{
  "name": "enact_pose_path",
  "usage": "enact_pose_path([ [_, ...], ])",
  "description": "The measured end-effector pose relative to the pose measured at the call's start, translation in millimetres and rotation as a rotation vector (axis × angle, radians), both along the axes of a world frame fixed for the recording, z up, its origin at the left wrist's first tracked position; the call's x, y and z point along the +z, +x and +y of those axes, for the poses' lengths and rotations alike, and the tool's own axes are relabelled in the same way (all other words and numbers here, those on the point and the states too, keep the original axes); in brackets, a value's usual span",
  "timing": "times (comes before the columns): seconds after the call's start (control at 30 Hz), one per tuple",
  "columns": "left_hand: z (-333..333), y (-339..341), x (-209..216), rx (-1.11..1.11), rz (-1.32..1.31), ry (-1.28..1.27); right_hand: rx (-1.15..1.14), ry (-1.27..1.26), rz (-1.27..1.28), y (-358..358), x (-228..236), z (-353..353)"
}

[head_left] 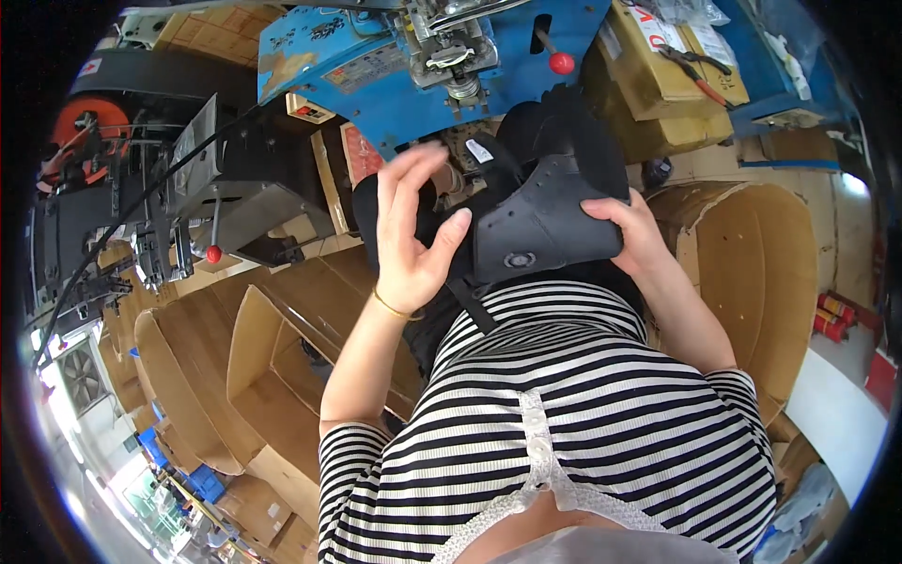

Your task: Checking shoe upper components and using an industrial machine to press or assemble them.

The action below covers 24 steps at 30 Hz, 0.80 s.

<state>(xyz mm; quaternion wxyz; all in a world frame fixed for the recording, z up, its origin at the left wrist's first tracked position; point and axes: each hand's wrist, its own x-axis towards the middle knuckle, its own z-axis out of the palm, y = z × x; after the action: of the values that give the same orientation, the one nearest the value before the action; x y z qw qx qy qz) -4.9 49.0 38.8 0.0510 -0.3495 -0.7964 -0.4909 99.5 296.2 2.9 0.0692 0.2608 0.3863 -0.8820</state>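
Observation:
A black padded brace [545,221] lies in front of my body, with a smooth moulded shell that has small holes and a round fitting near its lower edge. My right hand [631,231] grips the shell's right edge, thumb on top and fingers mostly hidden behind. To the left, my left hand [413,230] is open, thumb apart from the raised fingers, holding nothing. Beside it a black strap with a white label [479,150] sticks up from the brace. Another black strap [472,305] hangs down towards my striped top.
A blue machine [352,66] with a red-knobbed lever [561,63] stands just ahead. Pliers [695,70] rest on a cardboard box [648,56] at the far right. Large open cartons [752,273] flank me on both sides. A dark machine [188,188] is at left.

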Motion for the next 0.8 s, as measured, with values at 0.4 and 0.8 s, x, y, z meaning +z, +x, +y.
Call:
enact_pose_path([
  [0.4,5,-10,-7,-0.462,-0.431,0.238,-0.174,-0.022,0.067,-8,16,-4],
  [0.8,21,-5,7,0.13,-0.147,0.138,-0.283,-0.045,0.095,-33,21,-23],
])
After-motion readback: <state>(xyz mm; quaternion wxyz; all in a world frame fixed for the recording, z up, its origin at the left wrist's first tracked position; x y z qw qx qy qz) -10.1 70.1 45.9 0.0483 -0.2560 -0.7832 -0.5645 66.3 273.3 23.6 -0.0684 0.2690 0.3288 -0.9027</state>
